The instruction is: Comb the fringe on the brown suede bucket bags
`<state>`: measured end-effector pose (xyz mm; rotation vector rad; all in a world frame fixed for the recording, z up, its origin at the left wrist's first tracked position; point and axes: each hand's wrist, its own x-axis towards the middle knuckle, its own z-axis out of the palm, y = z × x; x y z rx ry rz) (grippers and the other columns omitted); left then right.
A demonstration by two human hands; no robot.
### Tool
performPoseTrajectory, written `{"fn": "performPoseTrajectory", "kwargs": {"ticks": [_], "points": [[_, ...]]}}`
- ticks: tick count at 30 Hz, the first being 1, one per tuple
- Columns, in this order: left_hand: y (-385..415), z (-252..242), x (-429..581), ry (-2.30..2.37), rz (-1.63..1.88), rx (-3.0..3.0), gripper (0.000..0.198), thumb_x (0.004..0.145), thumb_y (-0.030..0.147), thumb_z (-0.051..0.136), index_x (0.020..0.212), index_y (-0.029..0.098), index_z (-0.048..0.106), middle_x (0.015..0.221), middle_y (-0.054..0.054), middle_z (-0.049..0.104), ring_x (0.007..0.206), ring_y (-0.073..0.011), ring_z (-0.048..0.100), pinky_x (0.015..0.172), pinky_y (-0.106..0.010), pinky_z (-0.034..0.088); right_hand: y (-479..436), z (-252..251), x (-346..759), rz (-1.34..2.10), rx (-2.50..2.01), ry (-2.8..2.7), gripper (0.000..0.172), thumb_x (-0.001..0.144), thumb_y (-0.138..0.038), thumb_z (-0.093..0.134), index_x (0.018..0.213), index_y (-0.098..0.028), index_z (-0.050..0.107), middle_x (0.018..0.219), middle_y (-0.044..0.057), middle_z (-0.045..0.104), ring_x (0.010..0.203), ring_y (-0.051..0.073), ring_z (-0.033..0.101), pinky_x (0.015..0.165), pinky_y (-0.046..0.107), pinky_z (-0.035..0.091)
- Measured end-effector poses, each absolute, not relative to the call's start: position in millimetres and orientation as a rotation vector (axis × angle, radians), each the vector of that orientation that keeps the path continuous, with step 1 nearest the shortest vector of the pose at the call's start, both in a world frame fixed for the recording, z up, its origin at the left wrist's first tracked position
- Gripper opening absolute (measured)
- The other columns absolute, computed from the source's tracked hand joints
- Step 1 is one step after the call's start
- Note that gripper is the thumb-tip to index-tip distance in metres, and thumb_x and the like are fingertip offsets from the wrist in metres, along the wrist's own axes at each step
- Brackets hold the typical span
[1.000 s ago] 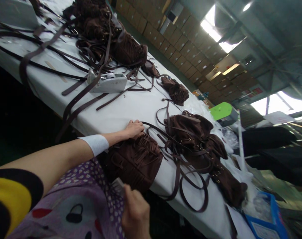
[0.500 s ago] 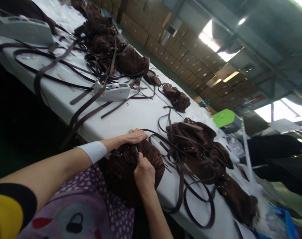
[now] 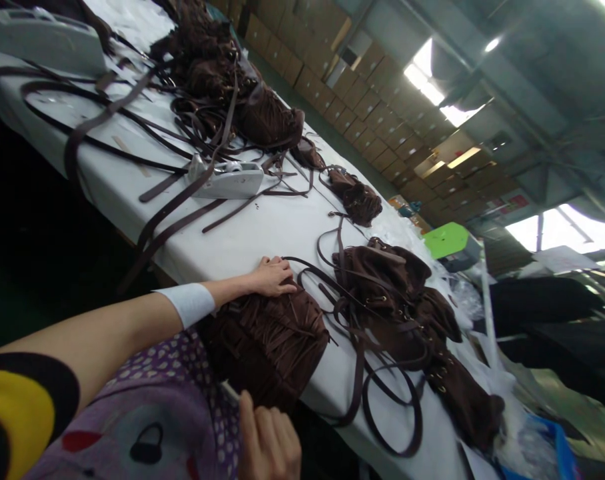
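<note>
A dark brown bag (image 3: 275, 333) with thin fringe-like strips lies tilted at the table's front edge, close to the purple apron. My left hand (image 3: 271, 277) grips its far upper edge, fingers curled over it. My right hand (image 3: 270, 440) is closed, below the bag and apart from it, near the apron. A slim pale piece (image 3: 230, 392) shows by its fingertips, perhaps the end of a small tool; its kind cannot be made out. Just to the right, dark straps (image 3: 392, 380) loop across the table beside more brown bags (image 3: 382, 273).
On the white table (image 3: 277, 233), a grey tape dispenser (image 3: 232, 180) stands among loose straps, with a larger grey dispenser (image 3: 42, 43) at far left. A heap of brown bags (image 3: 207, 80) lies behind. Stacked cartons (image 3: 372, 113) line the back; a green-topped device (image 3: 450, 240) stands right.
My right hand has drawn back from the bag, down toward the apron, still closed. The bag's stripped, fringed face now shows. My left hand stays on the upper edge.
</note>
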<state>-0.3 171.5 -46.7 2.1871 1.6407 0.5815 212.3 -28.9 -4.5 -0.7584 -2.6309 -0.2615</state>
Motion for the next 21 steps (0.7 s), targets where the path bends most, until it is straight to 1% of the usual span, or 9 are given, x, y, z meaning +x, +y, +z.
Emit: {"fn": "performPoseTrajectory", "kwargs": {"ticks": [3, 5, 6, 8, 10, 12, 15, 18, 21], "points": [[168.7, -48.6, -2.5, 1.601, 0.636, 2.237, 0.054, 0.081, 0.066, 0.048, 0.111, 0.022, 0.060, 0.120, -0.010, 0.056, 0.113, -0.0314, 0.044, 0.094, -0.050, 0.033, 12.2, 17.1, 216.0, -0.207, -1.145, -2.432, 0.036, 0.095, -0.014, 0.036, 0.126, -0.012, 0.053, 0.072, 0.006, 0.062, 0.062, 0.018, 0.059, 0.059, 0.029, 0.043], [169.6, -50.8, -4.6, 1.563, 0.684, 2.222, 0.056, 0.084, 0.065, 0.044, 0.120, 0.024, 0.056, 0.124, -0.008, 0.055, 0.115, -0.0299, 0.044, 0.098, -0.048, 0.031, 46.6, 32.4, 207.2, -0.180, -1.416, -2.374, 0.035, 0.097, -0.019, 0.035, 0.125, -0.013, 0.056, 0.083, 0.009, 0.066, 0.070, 0.019, 0.062, 0.063, 0.028, 0.044], [171.1, -52.1, -5.6, 1.547, 0.705, 2.195, 0.054, 0.088, 0.062, 0.038, 0.124, 0.025, 0.053, 0.126, -0.006, 0.055, 0.115, -0.0280, 0.045, 0.099, -0.046, 0.031, 62.6, 38.0, 199.3, -0.172, -1.530, -2.381, 0.035, 0.097, -0.019, 0.035, 0.123, -0.014, 0.057, 0.086, 0.010, 0.067, 0.073, 0.020, 0.063, 0.063, 0.028, 0.044], [175.3, -54.3, -7.0, 1.532, 0.728, 2.134, 0.048, 0.096, 0.050, 0.023, 0.128, 0.027, 0.049, 0.128, -0.004, 0.055, 0.115, -0.0233, 0.047, 0.100, -0.042, 0.031, 87.7, 41.6, 179.3, -0.170, -1.728, -2.423, 0.034, 0.095, -0.015, 0.036, 0.120, -0.016, 0.058, 0.087, 0.009, 0.068, 0.074, 0.020, 0.064, 0.062, 0.027, 0.043], [179.1, -55.5, -7.5, 1.536, 0.728, 2.103, 0.049, 0.099, 0.040, 0.013, 0.126, 0.027, 0.051, 0.128, -0.003, 0.056, 0.113, -0.0205, 0.048, 0.100, -0.040, 0.032, 100.2, 34.5, 160.0, -0.145, -1.817, -2.521, 0.033, 0.092, -0.011, 0.040, 0.117, -0.018, 0.060, 0.085, 0.008, 0.068, 0.072, 0.020, 0.065, 0.060, 0.026, 0.042], [180.5, -55.5, -7.4, 1.540, 0.716, 2.100, 0.051, 0.099, 0.041, 0.011, 0.119, 0.029, 0.057, 0.124, -0.002, 0.057, 0.112, -0.0207, 0.049, 0.100, -0.041, 0.032, 98.8, 20.1, 149.1, -0.087, -1.747, -2.649, 0.033, 0.090, -0.009, 0.042, 0.117, -0.017, 0.059, 0.084, 0.007, 0.068, 0.073, 0.019, 0.065, 0.060, 0.025, 0.042], [177.9, -53.6, -6.1, 1.529, 0.691, 2.141, 0.051, 0.094, 0.058, 0.023, 0.110, 0.030, 0.062, 0.120, -0.003, 0.057, 0.115, -0.0263, 0.047, 0.103, -0.051, 0.026, 76.8, -2.3, 154.7, 0.040, -1.497, -2.731, 0.038, 0.089, -0.007, 0.042, 0.123, -0.016, 0.055, 0.084, 0.007, 0.067, 0.075, 0.018, 0.064, 0.063, 0.024, 0.043], [173.2, -51.3, -4.3, 1.526, 0.652, 2.223, 0.063, 0.081, 0.075, 0.036, 0.112, 0.026, 0.061, 0.121, -0.009, 0.055, 0.118, -0.0326, 0.042, 0.104, -0.061, 0.017, 45.6, -15.4, 175.0, 0.139, -1.308, -2.731, 0.038, 0.090, -0.007, 0.039, 0.125, -0.015, 0.053, 0.081, 0.006, 0.065, 0.072, 0.017, 0.063, 0.064, 0.024, 0.044], [170.3, -49.8, -2.6, 1.539, 0.619, 2.273, 0.071, 0.075, 0.079, 0.040, 0.111, 0.021, 0.061, 0.121, -0.012, 0.053, 0.118, -0.0349, 0.041, 0.104, -0.064, 0.013, 19.6, -21.1, 191.0, 0.213, -1.169, -2.738, 0.039, 0.090, -0.008, 0.035, 0.125, -0.012, 0.053, 0.077, 0.007, 0.063, 0.069, 0.018, 0.062, 0.062, 0.026, 0.046]]}}
